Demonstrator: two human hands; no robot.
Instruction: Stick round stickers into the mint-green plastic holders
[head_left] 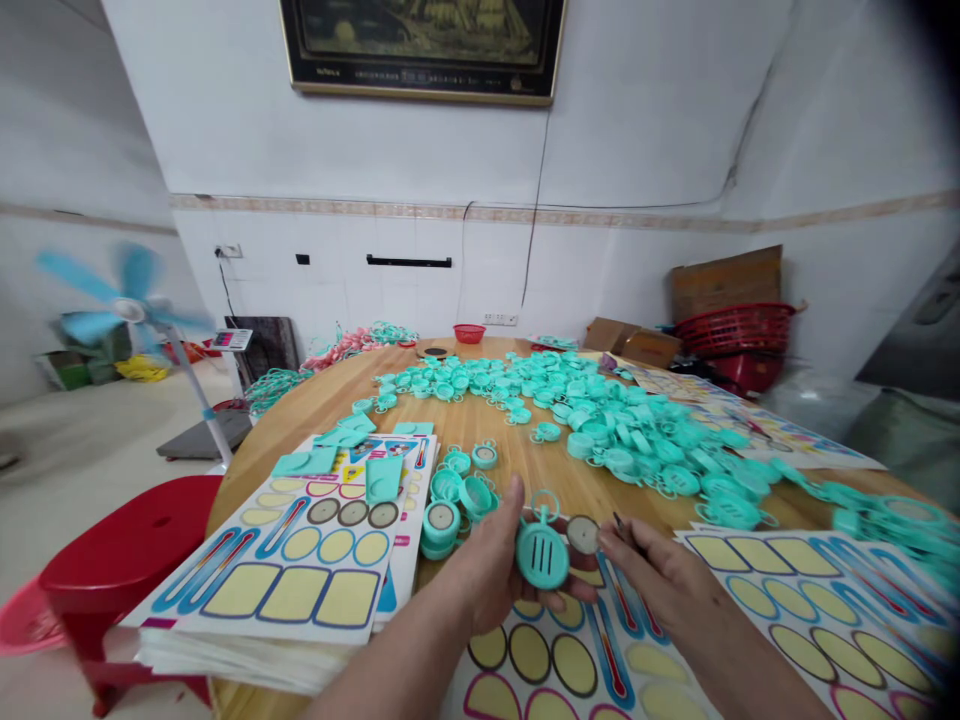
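Note:
My left hand (pixel 499 560) holds a teal stopwatch-shaped plastic case (pixel 542 553) with a ring on top and three dark slots in its face. Just right of it, my right hand (pixel 660 570) pinches a round grey sticker (pixel 583 535) with a dark rim. A thin dark tip (pixel 618 522) sticks up from the right fingers; its kind cannot be made out. Under both hands lies a sticker sheet (pixel 547 705) with ovals and thermometers. Left of my left hand sit several teal cases, one of them bearing a round sticker (pixel 442 516).
A large heap of teal cases (pixel 555 385) spreads over the round wooden table (pixel 337 390). Stacked sticker sheets (pixel 247 650) lie at left with teal pieces on top; another sheet (pixel 817 600) is at right. A red stool (pixel 142 530) and a blue fan (pixel 129 308) stand left.

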